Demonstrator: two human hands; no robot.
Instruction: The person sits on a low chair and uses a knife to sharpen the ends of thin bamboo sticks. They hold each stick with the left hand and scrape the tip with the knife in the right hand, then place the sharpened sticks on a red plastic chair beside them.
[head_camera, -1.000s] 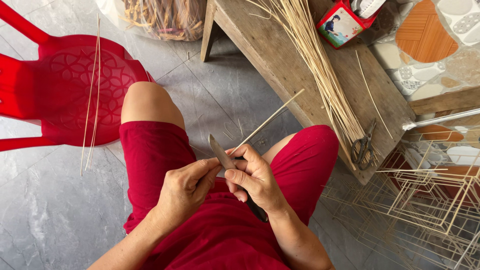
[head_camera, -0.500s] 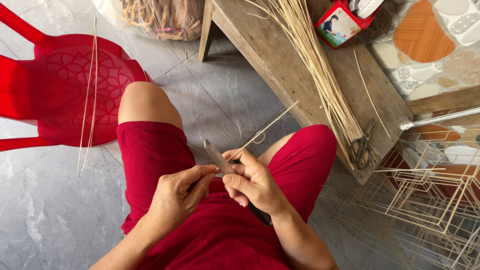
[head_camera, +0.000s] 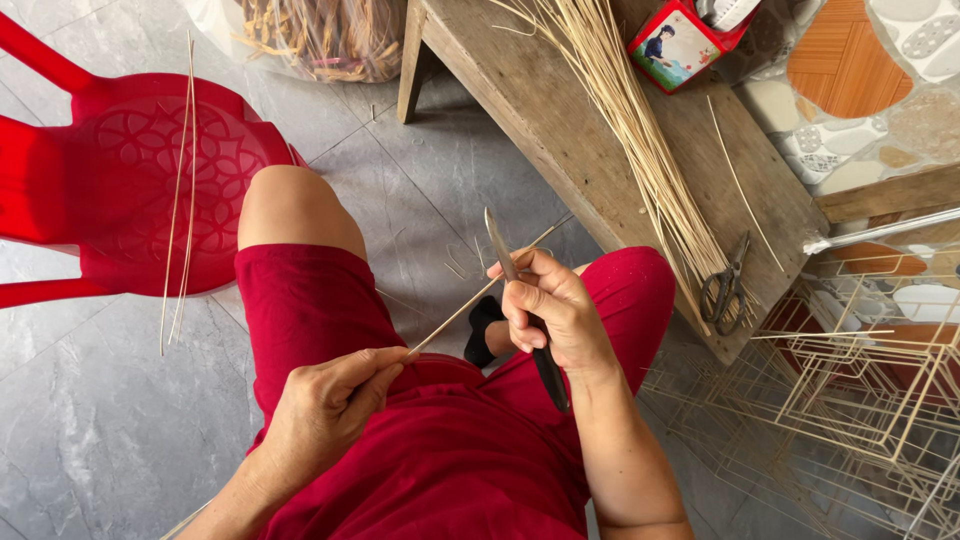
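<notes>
A: Where is the stick?

B: The thin stick (head_camera: 470, 310) lies slantwise at the middle of the frame, above the lap. The left hand (head_camera: 325, 405) pinches its lower end between thumb and fingers, and the upper end passes under the right hand (head_camera: 550, 310). That hand is clenched around a knife (head_camera: 525, 305), blade pointing up the frame, dark handle running down along the wrist. The blade touches the stick where they cross.

A: What is underneath?

B: A floor (head_camera: 90, 430) of grey stone-look tiles. The person sits over it in red shorts (head_camera: 330, 310), one knee bare.

A: How many of each thing?

B: One knife, one stick in hand. About three loose sticks (head_camera: 180, 190) lie across the seat of one red plastic chair (head_camera: 130, 180) in the upper left of the frame. One wooden bench (head_camera: 560, 130) runs from top centre to the right, carrying one thick bundle of sticks (head_camera: 630, 130), too many to count, plus a single stray stick beside it. One pair of scissors (head_camera: 725, 290) lies at the bench's near end, touching the bundle's tips. One red box (head_camera: 680, 45) with a picture on it stands at the bench's far end.

A: Anything else around?

B: A clear bag of straw-coloured scraps (head_camera: 320, 35) at the top edge, and pale frames of joined sticks (head_camera: 860, 390) stacked at the lower right, just beside the right leg. The right hand hides part of the knife.
</notes>
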